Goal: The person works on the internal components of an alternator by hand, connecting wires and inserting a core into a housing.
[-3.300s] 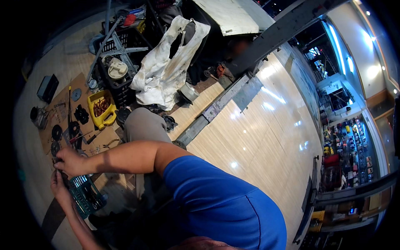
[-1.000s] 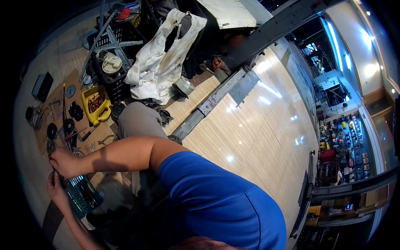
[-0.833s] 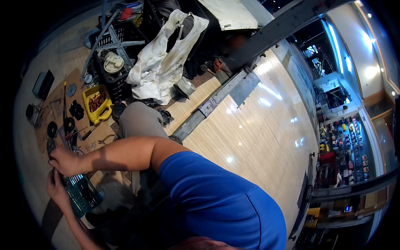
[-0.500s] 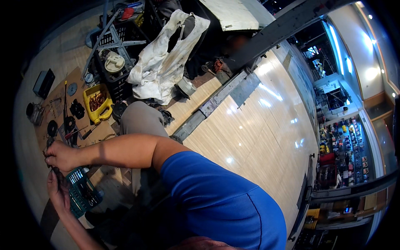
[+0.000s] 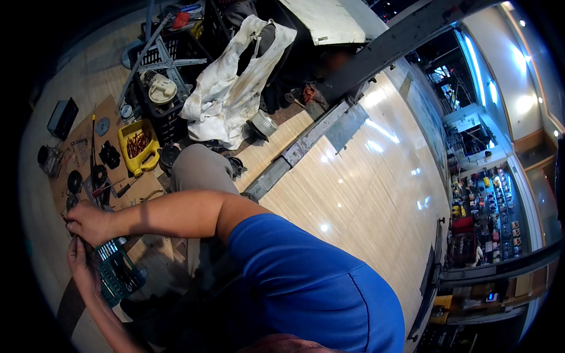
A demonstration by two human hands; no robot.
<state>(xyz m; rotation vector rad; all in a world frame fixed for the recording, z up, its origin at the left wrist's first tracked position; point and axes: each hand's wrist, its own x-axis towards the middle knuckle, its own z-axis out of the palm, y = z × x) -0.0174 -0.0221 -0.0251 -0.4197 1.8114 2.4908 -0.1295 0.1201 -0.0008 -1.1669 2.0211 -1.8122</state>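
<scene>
My right hand (image 5: 89, 222), at the end of the arm reaching across to the left, is closed on a small dark thing, mostly hidden by its fingers, beside dark round parts (image 5: 74, 182). My left hand (image 5: 82, 267) is just below it, fingers curled around something I cannot make out. A green socket-set case (image 5: 122, 273) lies open beside the hands. On cardboard (image 5: 106, 112) are a red-handled screwdriver (image 5: 98, 192), a long rod, pliers, black parts (image 5: 109, 155) and a yellow cut jug (image 5: 138, 147) holding small rusty pieces.
Black crates (image 5: 165, 123) with pump parts and metal arms, a stained white cloth (image 5: 218, 100) and a round fan part (image 5: 263, 125) are beyond my knee (image 5: 200, 170). A grey steel rail (image 5: 297, 150) crosses the tiled floor. Shelves of small goods (image 5: 488, 212) stand at right.
My right hand has shifted slightly upward over the last second. My left hand's fingers moved a little around the held thing. The view has shifted slightly.
</scene>
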